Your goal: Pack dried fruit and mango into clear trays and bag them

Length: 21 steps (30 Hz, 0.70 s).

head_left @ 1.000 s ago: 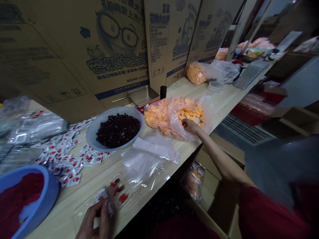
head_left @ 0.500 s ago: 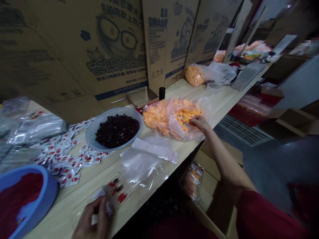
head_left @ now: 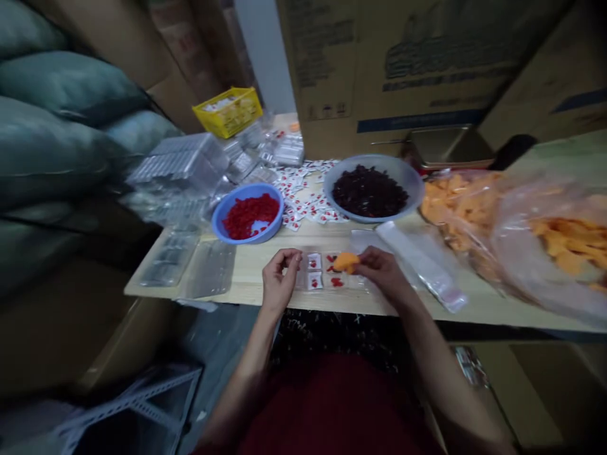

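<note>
A clear plastic tray point(head_left: 327, 292) lies near the table's front edge, with two white-and-red sachets point(head_left: 314, 280) in its left part and red pieces point(head_left: 336, 282) in the middle. My right hand point(head_left: 383, 273) pinches an orange piece point(head_left: 346, 261) over the tray's upper middle, partly hiding a dark piece. At the tray's left end is my left hand point(head_left: 281, 278), thumb and fingertips pressed together; what they hold, if anything, is too small to make out.
Behind the tray stand a blue bowl of red pieces point(head_left: 247, 235) and a pale bowl of dark pieces point(head_left: 374, 216), with scattered sachets point(head_left: 303, 189) between. Bags of orange pieces point(head_left: 569, 246) lie right. Stacked clear trays point(head_left: 183, 165) and a yellow basket point(head_left: 230, 114) are left.
The view has swung left. My right hand has moved from the bag of orange pieces to the tray, now with an orange piece. Two sachets now lie in the tray; my left hand is at its left end.
</note>
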Available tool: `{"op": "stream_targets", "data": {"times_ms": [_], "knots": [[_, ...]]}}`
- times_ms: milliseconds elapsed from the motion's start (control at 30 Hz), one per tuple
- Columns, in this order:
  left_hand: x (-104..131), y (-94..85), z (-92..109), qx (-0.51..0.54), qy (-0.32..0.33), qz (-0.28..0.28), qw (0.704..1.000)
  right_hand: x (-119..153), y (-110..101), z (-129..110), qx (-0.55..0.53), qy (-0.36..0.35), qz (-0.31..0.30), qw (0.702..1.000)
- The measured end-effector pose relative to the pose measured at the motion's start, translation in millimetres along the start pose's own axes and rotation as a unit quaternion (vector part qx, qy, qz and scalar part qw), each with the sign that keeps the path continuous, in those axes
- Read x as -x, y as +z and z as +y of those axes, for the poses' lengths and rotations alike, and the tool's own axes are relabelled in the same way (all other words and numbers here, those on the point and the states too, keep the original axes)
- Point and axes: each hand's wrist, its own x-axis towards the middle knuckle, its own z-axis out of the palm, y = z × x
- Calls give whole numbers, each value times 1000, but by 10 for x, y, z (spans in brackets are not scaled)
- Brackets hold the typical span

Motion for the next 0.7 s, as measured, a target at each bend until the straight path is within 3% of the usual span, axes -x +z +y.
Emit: {"op": "stream_targets", "data": {"times_ms": [100,200,333,500,700], "knots": [[-4,-245,-147,-44,-1,-51,998,-349,697,227,66,-24,-106,992],[-3,-338,-323,-91,17,-84,992,-655,996,258,209,-53,-171,961],[-1,-324,-513,-112,-5,-96,989,-951,1169,162,312,-70,-270,908],[151,-315,-617,-88,-73,-60,992,-991,1327,275,321,-79,-277,902],[356,-322,-585,-289,8,-26,957,-783,1399,524,384,-97,-271,877]]}}
